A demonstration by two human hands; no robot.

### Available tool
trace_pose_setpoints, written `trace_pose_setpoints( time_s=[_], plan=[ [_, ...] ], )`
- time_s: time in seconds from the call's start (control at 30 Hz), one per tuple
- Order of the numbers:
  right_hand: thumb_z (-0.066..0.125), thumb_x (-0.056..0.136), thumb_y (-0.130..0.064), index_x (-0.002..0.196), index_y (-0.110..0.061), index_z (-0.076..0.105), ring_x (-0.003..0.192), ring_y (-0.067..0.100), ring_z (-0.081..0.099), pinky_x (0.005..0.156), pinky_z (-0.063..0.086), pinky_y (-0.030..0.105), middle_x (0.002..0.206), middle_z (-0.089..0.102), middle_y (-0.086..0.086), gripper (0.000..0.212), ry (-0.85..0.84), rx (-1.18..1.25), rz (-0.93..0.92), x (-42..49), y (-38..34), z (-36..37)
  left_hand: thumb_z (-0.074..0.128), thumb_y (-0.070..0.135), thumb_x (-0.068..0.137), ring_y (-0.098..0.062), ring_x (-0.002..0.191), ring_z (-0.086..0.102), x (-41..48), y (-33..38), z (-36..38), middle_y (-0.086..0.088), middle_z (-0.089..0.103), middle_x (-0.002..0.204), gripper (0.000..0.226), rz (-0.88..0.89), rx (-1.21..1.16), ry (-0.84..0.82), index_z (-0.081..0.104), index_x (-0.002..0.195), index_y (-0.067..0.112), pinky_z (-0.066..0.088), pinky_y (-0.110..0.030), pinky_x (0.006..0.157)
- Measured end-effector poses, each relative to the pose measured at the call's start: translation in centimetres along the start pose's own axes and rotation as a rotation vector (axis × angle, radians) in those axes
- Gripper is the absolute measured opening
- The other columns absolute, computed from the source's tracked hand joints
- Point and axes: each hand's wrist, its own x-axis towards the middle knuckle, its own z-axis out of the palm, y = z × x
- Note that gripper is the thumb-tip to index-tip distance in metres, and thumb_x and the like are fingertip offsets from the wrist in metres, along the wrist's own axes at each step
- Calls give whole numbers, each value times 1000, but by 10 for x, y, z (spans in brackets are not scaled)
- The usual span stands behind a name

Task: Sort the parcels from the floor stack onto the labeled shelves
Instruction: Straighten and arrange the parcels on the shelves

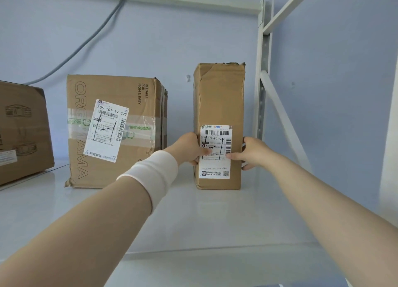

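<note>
A tall narrow brown parcel (219, 101) stands upright on the white shelf (193, 218), its white shipping label facing me. My left hand (189, 148) grips its left side, thumb across the label. My right hand (251, 152) grips its right side, thumb on the label's edge. A white band wraps my left wrist. To the left stands a wider brown parcel (129, 151) with a tilted white label.
A third brown box (21, 134) sits at the far left of the shelf. The white metal upright (261, 82) with a diagonal brace stands just right of the held parcel. A grey cable runs down the blue back wall.
</note>
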Motion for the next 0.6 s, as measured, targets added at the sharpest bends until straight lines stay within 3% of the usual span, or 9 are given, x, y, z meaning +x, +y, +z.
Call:
trace_pose_setpoints(
  time_s=[0.23,0.6],
  plan=[
    [67,85,-12,115,-10,54,106,29,62,84,55,44,121,62,11,33,-14,67,-4,9,2,2,62,16,89,-29,105,64,13,-1,3,-12,61,124,39,-16,-34,1,49,125,8,55,-41,87],
    [68,84,-14,118,-11,48,108,28,59,84,54,45,122,59,9,39,-17,128,26,19,7,4,60,15,90,-28,108,63,19,0,7,-10,59,127,40,-28,-30,6,47,127,8,55,-39,86]
  ],
)
